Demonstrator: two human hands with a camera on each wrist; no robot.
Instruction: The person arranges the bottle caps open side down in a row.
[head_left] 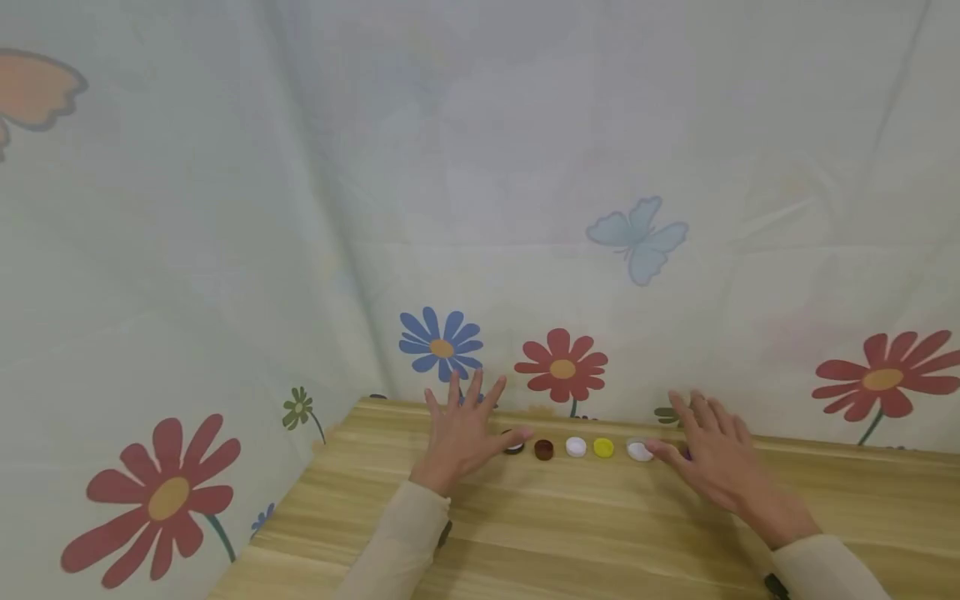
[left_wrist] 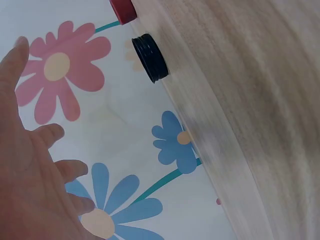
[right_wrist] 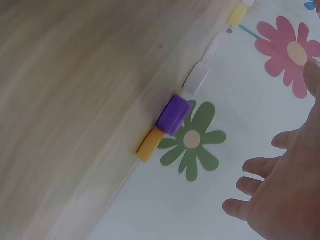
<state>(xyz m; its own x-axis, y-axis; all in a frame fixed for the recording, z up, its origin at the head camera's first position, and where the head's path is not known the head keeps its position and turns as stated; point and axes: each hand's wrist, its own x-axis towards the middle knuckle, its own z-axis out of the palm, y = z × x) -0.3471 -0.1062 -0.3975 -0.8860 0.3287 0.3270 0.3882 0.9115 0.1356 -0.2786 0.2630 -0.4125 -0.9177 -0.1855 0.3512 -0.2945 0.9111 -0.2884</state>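
Yellow cap, white cap and brown cap sit on the wooden desk between left hand and right hand, both splayed wide and grasping nothing; black cap and purple cap sit near them.

Most of the head view is filled by a pale printed cloth, creased by vertical folds. An orange butterfly is cut off at the upper left edge, and a light-blue butterfly is printed right of centre. A large red daisy is seen at lower left, with a small green flower above and to its right. Another red daisy is shown at the right edge. The bottom is occupied by a wood-grain tabletop.
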